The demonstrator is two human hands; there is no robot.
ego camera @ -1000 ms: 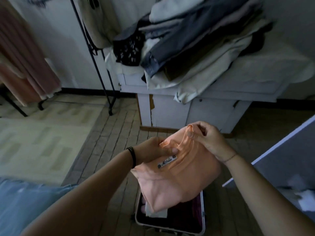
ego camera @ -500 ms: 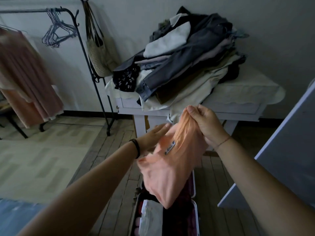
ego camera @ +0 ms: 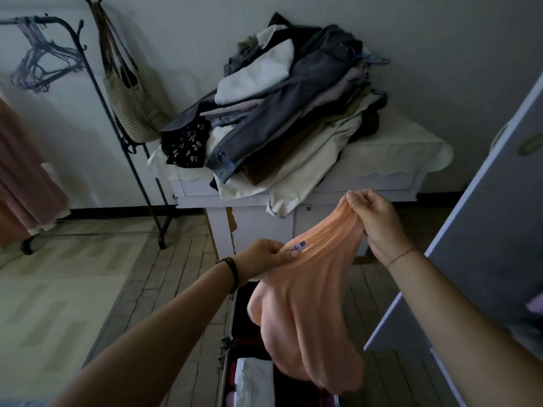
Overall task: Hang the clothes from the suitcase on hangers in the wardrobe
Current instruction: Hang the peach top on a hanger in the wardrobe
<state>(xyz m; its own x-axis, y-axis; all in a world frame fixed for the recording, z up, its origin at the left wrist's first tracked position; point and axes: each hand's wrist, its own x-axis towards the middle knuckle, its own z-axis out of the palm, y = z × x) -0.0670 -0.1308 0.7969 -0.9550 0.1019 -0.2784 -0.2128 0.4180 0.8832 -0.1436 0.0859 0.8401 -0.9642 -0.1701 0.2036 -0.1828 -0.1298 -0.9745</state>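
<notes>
A peach garment (ego camera: 305, 304) hangs in the air between both hands, its neck label showing near the left one. My left hand (ego camera: 261, 257) pinches the neckline by the label. My right hand (ego camera: 371, 221) grips the other side of the neckline higher up, stretching it. Under the garment lies the open suitcase (ego camera: 232, 362) on the floor, with dark and white clothes inside. Several empty wire hangers (ego camera: 38, 66) hang on the black clothes rail (ego camera: 117, 118) at the upper left.
A white table (ego camera: 382, 183) straight ahead carries a big heap of folded clothes (ego camera: 282, 113). A knitted bag (ego camera: 132, 107) hangs on the rail's post. Pink garments (ego camera: 26, 183) hang at the far left. A pale wardrobe door (ego camera: 484, 230) stands open on the right.
The view has tilted up and the hands have lifted the garment. My hands moved apart, spreading the neckline, and the cloth now hangs down unfolded over the suitcase.
</notes>
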